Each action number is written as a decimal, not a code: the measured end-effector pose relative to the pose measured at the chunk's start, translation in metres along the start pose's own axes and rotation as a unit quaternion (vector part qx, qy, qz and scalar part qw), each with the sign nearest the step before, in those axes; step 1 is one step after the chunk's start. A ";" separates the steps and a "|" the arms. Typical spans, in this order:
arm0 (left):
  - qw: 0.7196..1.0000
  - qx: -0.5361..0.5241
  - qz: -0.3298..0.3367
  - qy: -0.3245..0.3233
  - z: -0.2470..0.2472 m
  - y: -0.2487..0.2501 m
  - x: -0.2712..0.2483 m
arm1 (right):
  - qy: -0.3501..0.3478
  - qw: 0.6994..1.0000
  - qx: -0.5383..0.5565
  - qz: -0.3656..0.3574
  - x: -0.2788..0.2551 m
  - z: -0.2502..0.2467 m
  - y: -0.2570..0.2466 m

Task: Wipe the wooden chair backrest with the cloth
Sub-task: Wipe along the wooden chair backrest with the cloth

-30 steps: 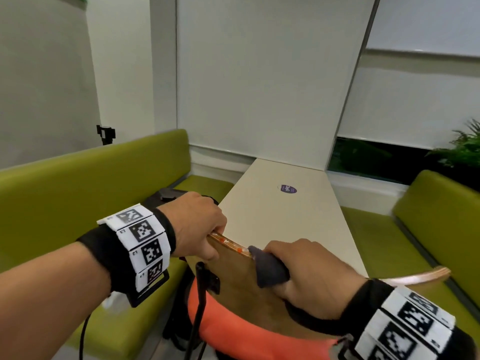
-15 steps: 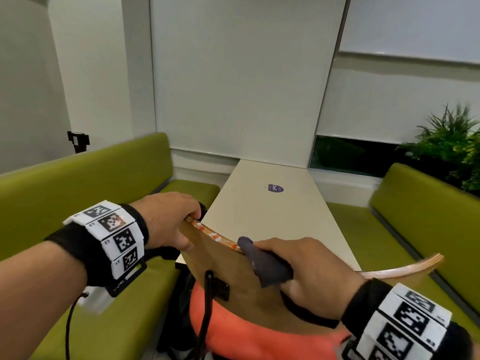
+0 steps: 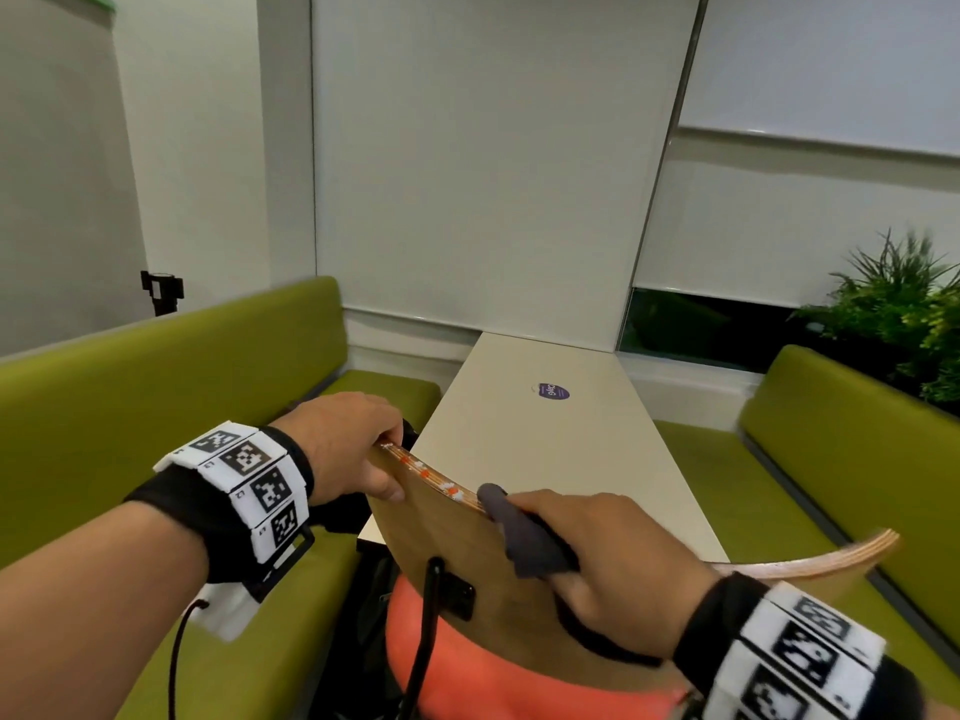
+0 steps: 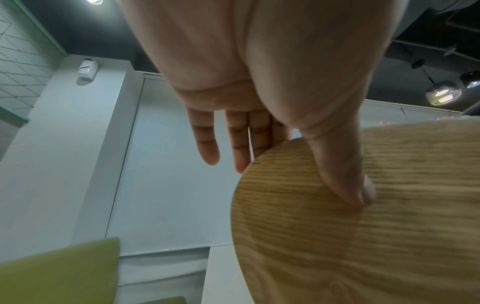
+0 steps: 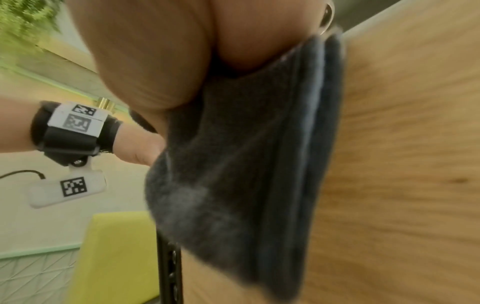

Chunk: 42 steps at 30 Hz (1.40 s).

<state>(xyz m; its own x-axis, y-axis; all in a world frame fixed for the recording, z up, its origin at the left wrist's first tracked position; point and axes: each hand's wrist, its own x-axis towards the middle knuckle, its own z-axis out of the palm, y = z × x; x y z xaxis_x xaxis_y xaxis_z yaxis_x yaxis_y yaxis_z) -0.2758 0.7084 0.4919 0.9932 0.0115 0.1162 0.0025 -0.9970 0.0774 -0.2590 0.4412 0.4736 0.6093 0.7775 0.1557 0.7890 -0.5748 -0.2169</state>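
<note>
The curved wooden chair backrest [image 3: 457, 558] stands just in front of me, its layered top edge running from left to right. My left hand [image 3: 358, 454] grips its top left corner; in the left wrist view the thumb [image 4: 345, 181] presses the near face of the backrest [image 4: 363, 236] and the fingers reach over the far side. My right hand [image 3: 608, 558] holds a folded dark grey cloth [image 3: 524, 537] draped over the top edge near the middle. In the right wrist view the cloth [image 5: 241, 168] hangs against the wood [image 5: 405, 164].
A long cream table [image 3: 561, 459] with a purple sticker [image 3: 551, 392] lies right behind the backrest. Green benches run along the left [image 3: 156, 397] and right [image 3: 841, 444]. A plant [image 3: 904, 324] stands at the far right. An orange seat [image 3: 467, 672] and a black cable [image 3: 423, 631] are below.
The head view has swung a little. My right hand has shifted the cloth slightly along the top edge. The left hand keeps its hold on the corner.
</note>
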 end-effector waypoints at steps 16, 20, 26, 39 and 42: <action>1.000 0.004 -0.015 0.016 0.003 0.000 0.006 | 0.002 1.000 -0.012 -0.022 0.006 0.008 -0.014; 1.000 0.008 -0.021 0.002 0.001 0.001 0.008 | -0.031 0.999 -0.025 0.010 0.010 0.000 -0.011; 1.000 0.006 -0.022 0.019 0.002 0.001 0.005 | -0.016 0.997 -0.074 0.023 0.050 0.016 -0.037; 0.999 0.001 -0.025 0.020 0.001 0.002 0.000 | -0.050 0.996 -0.051 0.058 0.043 0.008 -0.033; 0.999 -0.007 -0.021 0.032 0.002 0.001 -0.002 | -0.011 0.996 -0.076 0.045 0.054 0.019 -0.044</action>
<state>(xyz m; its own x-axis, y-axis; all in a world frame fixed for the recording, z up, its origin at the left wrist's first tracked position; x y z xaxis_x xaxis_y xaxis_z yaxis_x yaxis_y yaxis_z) -0.2776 0.7068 0.4898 0.9826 0.0582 0.1761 0.0414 -0.9943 0.0978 -0.2626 0.5134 0.4729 0.6769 0.7262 0.1201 0.7357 -0.6726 -0.0797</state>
